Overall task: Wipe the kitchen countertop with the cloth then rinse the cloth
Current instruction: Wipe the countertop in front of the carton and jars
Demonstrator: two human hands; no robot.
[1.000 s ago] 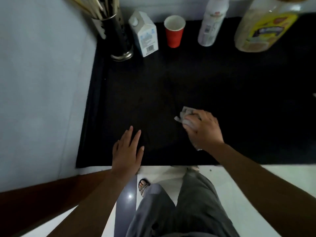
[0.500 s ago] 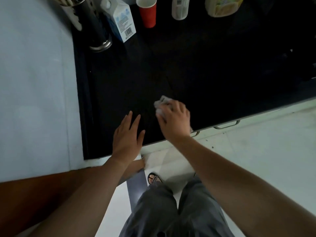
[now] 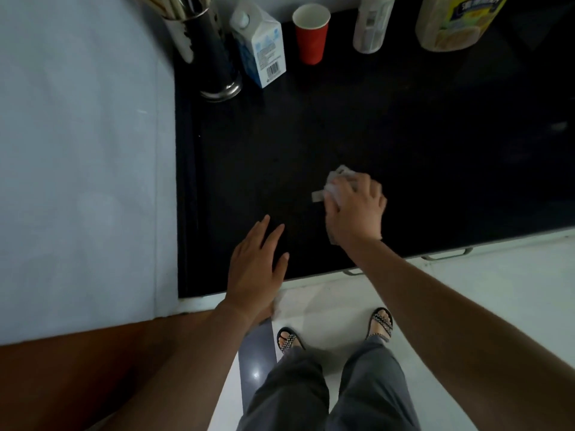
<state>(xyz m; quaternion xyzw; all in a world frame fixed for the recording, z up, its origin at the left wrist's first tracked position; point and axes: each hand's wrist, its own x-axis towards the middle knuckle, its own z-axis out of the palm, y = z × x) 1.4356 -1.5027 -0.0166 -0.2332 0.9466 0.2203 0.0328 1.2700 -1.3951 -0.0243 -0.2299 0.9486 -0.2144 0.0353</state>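
Black bench (image 3: 420, 135). Pale wall (image 3: 77, 150) at 9 o'clock, white floor (image 3: 497, 290) at 6. Utensil holder (image 3: 214, 57), carton (image 3: 263, 48) and red cup (image 3: 311, 35) along 12 o'clock.

Right hand (image 3: 354, 209) mid-bench, fingers (image 3: 342, 188) clenched round crumpled cloth (image 3: 337, 177) on the surface. Left hand (image 3: 255, 269) at its 7 o'clock, fingers released, flat near the front edge.

A crumpled pale grey cloth (image 3: 337, 185) lies bunched on the black tabletop (image 3: 404, 135), near its front edge, well apart from the red cup (image 3: 311, 35).
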